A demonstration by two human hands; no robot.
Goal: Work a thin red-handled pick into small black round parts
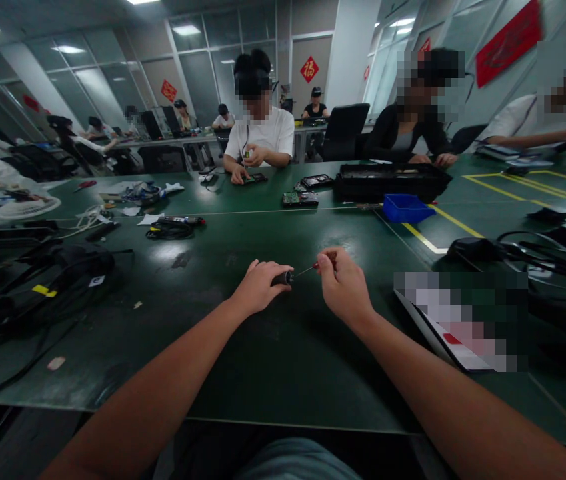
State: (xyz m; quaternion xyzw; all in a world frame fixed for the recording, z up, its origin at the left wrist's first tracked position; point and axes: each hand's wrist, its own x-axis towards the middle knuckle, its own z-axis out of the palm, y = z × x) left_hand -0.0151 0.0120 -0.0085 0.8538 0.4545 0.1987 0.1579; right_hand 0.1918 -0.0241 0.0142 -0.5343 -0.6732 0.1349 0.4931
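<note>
My left hand [261, 285] is closed around a small black cylindrical part [283, 279], whose end faces right. In my right hand [341, 283] is a screwdriver [317, 265] with a reddish handle, gripped between thumb and fingers. Its thin metal shaft points left at the end of the black part. Whether the tip touches the part I cannot tell. Both hands are just above the green tabletop [283, 360], near its middle. My fingers hide much of the black part and of the screwdriver's handle.
Black cables and devices [37, 287] crowd the left side. A coiled black cable [173, 228] lies ahead. Opened hard drives [301, 199], a black tray [393, 183] and a blue bin [407, 208] stand farther back. A blurred-out flat object [455, 327] is beside my right forearm. Across the table a person [260, 137] works.
</note>
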